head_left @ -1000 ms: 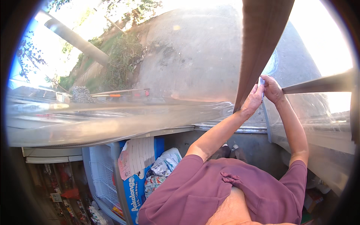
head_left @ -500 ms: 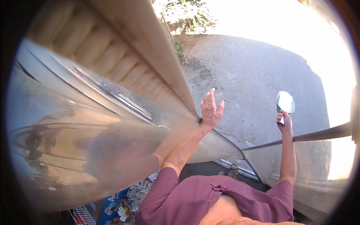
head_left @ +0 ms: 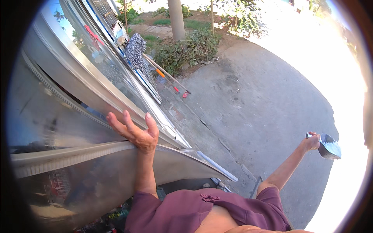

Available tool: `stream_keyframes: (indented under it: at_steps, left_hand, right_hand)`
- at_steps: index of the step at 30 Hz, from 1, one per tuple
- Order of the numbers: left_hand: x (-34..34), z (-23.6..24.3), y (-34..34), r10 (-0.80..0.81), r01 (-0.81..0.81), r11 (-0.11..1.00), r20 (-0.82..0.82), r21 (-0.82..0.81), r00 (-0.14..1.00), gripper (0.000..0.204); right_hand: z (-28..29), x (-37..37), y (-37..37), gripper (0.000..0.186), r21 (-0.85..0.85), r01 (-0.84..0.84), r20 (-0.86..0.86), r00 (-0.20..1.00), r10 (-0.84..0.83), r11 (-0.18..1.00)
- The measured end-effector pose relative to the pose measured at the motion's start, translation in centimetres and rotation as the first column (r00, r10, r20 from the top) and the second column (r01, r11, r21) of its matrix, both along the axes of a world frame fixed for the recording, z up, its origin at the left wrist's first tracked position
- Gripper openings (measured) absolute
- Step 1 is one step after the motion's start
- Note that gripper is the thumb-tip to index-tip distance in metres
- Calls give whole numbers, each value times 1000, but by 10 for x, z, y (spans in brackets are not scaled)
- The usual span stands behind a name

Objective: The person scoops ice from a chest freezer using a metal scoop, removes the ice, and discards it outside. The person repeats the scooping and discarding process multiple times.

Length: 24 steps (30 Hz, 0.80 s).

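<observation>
My left hand (head_left: 136, 134) is raised with its fingers spread apart, holding nothing. Its wrist and forearm press against the ribbed edge of a clear plastic door curtain (head_left: 182, 163), keeping it to the left. Well out to the right, my right hand (head_left: 312, 142) is wrapped round the short handle of a scoop (head_left: 325, 150). The scoop is round and shiny grey, tilted away to the right, and holds something white and bright. What the white contents are I cannot make out.
Beyond the doorway lies grey concrete ground (head_left: 248, 105), strongly sunlit at right. A mop (head_left: 135, 50) with a speckled head leans by the glass door frame, near long-handled tools. A pole (head_left: 177, 19) and bushes (head_left: 186, 48) stand farther off. A door sill (head_left: 217, 167) runs ahead.
The curtain has swung left and down, opening the view outside. My left hand has moved left with it. My right hand has carried the scoop farther right, tipping it outward.
</observation>
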<state>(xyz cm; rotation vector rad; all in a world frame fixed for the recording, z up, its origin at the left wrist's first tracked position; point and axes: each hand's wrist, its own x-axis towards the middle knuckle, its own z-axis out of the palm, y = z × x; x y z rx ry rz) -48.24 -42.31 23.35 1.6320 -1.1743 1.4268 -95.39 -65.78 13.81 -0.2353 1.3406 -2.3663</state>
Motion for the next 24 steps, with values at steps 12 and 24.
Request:
stream_keyframes:
  at_steps: [12, 24]
  left_hand:
    - [33, 9, -22, 301, -310, 949, 117, 62, 946, 67]
    - [35, 1, -22, 285, -296, 952, 130, 74, 950, 64]
  right_hand:
    - [-46, 115, -216, 32, 626, 100, -707, 490, 509, 774]
    - [-94, 88, -96, 16, 667, -495, -356, 445, 822, 557]
